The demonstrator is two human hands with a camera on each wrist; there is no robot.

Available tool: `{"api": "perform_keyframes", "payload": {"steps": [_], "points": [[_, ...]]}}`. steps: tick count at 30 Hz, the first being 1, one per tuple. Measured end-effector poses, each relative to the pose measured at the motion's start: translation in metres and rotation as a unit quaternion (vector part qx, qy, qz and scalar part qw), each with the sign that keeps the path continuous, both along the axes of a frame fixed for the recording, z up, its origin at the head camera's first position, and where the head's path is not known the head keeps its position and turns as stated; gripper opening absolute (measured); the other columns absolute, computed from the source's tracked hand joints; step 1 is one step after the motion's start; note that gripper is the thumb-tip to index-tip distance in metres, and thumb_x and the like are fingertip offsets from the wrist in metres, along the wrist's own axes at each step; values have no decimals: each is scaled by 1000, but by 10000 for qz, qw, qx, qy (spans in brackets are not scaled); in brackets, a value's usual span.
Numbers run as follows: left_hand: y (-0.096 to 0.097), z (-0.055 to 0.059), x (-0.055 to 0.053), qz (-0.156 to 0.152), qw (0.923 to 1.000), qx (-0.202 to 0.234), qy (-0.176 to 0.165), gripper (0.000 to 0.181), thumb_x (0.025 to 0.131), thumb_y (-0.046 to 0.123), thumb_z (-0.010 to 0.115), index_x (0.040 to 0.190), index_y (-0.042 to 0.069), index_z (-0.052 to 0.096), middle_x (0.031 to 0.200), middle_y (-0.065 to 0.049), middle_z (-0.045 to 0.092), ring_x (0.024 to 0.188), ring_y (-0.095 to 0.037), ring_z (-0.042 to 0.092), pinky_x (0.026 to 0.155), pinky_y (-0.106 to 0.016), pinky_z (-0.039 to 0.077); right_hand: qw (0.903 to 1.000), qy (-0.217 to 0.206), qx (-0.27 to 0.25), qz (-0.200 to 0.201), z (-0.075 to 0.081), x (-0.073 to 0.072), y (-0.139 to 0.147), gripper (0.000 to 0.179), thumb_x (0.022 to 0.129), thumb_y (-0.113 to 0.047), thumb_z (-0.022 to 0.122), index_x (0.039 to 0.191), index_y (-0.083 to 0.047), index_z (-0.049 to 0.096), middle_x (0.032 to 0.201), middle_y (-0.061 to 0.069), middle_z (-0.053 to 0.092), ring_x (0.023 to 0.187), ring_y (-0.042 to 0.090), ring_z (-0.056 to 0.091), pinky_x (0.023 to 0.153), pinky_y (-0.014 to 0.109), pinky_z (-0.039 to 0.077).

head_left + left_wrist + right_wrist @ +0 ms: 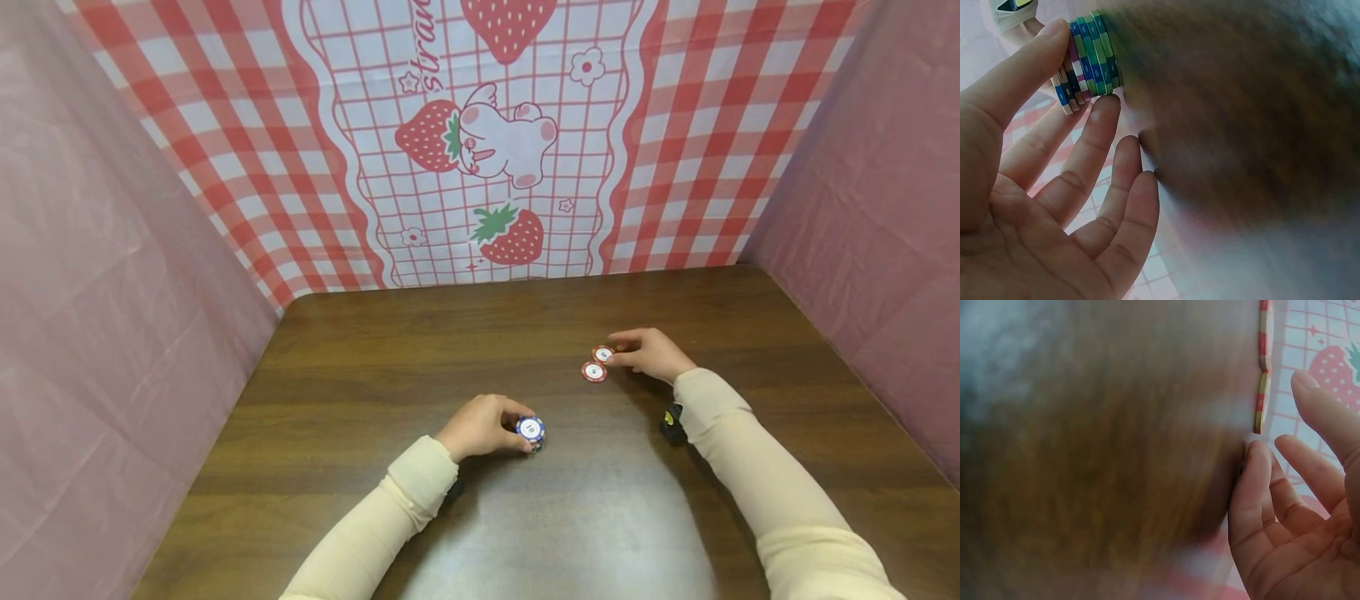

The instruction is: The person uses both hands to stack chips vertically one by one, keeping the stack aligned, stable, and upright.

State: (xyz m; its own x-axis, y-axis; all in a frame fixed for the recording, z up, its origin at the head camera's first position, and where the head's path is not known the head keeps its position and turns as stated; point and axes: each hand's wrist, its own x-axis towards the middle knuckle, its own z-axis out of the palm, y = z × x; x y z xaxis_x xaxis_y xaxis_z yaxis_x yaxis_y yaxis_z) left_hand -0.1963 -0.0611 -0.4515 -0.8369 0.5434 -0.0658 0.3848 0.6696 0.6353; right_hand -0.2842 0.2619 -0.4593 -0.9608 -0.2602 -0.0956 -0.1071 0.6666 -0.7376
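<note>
My left hand (483, 425) grips a short stack of poker chips (531, 429) at the table's middle, thumb on one side and fingertips on the other. A blue-edged chip marked 10 tops it. In the left wrist view the stack (1092, 59) shows several green, blue, pink and tan edges. Farther back to the right, two red-edged poker chips (594, 372) marked 5 lie flat side by side. Beside the farther one is my right hand (648, 354), thumb and fingers spread apart. The right wrist view shows the red chips (1262, 403) edge-on, just off the fingertips.
The brown wooden table (337, 375) has a strawberry-print checked cloth (675, 167) hanging behind it. Pink fabric (112, 292) closes off the left and right sides. A dark wrist camera (672, 425) sits under the right sleeve.
</note>
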Motion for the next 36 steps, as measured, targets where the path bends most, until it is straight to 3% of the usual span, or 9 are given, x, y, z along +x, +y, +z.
{"api": "perform_keyframes", "payload": {"steps": [5, 13, 26, 36], "points": [[0, 0, 0, 20, 10000, -6, -24, 41, 71, 27, 88, 109, 19, 76, 91, 7, 75, 82, -3, 63, 75, -19, 46, 9993, 142, 298, 162, 2, -3, -4, 51, 86, -19, 74, 129, 5, 60, 109, 22, 62, 87, 20, 54, 65, 27, 51], [0, 1, 0, 65, 9999, -8, -86, 42, 71, 27, 88, 109, 19, 75, 86, 7, 73, 78, -1, 60, 73, -19, 46, 9957, 406, 805, 225, 2, -7, -9, 47, 83, -20, 78, 123, 2, 66, 99, 18, 57, 84, 22, 50, 69, 29, 41], [0, 1, 1, 83, 9999, 13, -99, 41, 71, 29, 88, 109, 19, 75, 84, 8, 71, 75, 0, 57, 72, -19, 45, 9940, 427, 893, 467, 5, -7, -8, 46, 84, -18, 77, 122, 4, 65, 103, 19, 60, 89, 23, 49, 74, 31, 41], [0, 0, 1, 75, 10000, 12, -55, 40, 71, 28, 88, 108, 19, 75, 85, 8, 72, 78, -2, 60, 73, -20, 46, 9922, 605, 1031, 343, 2, -9, -9, 42, 81, -16, 78, 117, 3, 69, 98, 18, 60, 87, 23, 49, 73, 31, 40]]}}
